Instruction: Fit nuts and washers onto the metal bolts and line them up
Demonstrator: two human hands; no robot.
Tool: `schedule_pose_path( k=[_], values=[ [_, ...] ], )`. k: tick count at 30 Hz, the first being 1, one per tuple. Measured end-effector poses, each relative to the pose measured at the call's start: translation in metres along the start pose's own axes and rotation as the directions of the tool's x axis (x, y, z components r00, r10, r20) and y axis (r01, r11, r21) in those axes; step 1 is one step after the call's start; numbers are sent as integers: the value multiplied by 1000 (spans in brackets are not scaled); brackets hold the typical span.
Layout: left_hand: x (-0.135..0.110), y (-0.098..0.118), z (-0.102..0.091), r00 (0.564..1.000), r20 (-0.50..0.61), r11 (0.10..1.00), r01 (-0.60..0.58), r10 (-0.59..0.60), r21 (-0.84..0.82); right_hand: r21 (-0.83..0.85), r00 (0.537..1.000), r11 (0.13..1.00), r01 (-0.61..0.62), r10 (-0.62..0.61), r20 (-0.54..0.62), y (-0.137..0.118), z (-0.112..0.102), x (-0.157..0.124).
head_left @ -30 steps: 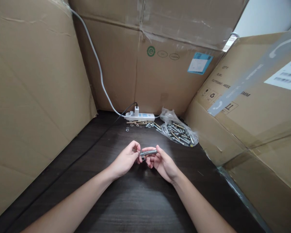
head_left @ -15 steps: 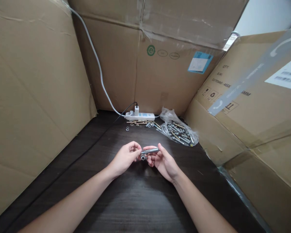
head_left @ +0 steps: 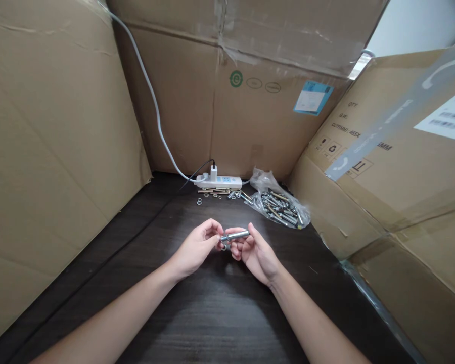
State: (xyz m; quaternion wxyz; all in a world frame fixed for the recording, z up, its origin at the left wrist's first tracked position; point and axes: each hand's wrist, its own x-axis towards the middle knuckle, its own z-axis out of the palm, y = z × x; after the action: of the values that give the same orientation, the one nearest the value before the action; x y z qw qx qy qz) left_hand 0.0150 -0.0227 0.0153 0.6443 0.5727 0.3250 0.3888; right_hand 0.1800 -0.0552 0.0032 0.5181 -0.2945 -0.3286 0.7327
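So the whole thing sits on a dark wood-grain counter (head_left: 212, 313), boxed in on three sides by big cardboard boxes: one on the left (head_left: 53, 151), one across the back (head_left: 197, 116) with a blue label (head_left: 313, 98), and one leaning in on the right (head_left: 394, 167). There's a bit of pale wall showing in the top right corner. At the back edge of the counter, right against the rear box, there's one white power strip (head_left: 219, 181) with a white cable (head_left: 151, 101) running up the gap between the left and back boxes, plus a thin black cable (head_left: 197, 172) plugged into it. Just in front of the strip lie a handful of loose bolts and washers (head_left: 216, 193); they're too small to count properly. Right beside them, toward the back right corner, is one clear plastic bag (head_left: 280, 205) stuffed with more bolts. Nothing lies between the hands and that pile. Around the middle of the counter, held just above it, is a single bolt (head_left: 235, 234) lying roughly level. The right hand (head_left: 256, 253) has its fingers pinching the shaft, and the left hand (head_left: 197, 250) has its fingers pressed together on the bolt's left end. A small ring-shaped bit (head_left: 223, 247) sits just under that end, can't tell if it's a nut or a washer.
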Motion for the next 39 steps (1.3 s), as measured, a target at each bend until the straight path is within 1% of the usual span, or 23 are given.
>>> schedule_pose_path(
  k=[6, 17, 21, 30, 34, 39],
  values=[
    [-1, 0, 0, 1000, 17, 1000, 11, -11, -7, 12, 999, 999, 47, -47, -21, 1, -1, 0],
    [-1, -1, 0, 999, -43, 1000, -22, 22, 20, 16, 998, 998, 54, -54, -13, 2, -4, 2],
    [-1, -1, 0, 999, -39, 1000, -28, 28, -9, 19, 998, 998, 55, -55, -16, 2, -4, 2],
    [-1, 0, 0, 997, -52, 998, -60, 62, 34, 4, 998, 998, 65, -65, -15, 3, -5, 2],
    [-2, 2, 1, 996, -47, 997, -69, 71, 36, 0, 998, 998, 61, -61, -7, 4, -5, 3],
    [-3, 0, 1, 998, -15, 998, -65, 66, 16, 20, 998, 998, 56, -56, 18, 5, -4, 2]
  ],
)
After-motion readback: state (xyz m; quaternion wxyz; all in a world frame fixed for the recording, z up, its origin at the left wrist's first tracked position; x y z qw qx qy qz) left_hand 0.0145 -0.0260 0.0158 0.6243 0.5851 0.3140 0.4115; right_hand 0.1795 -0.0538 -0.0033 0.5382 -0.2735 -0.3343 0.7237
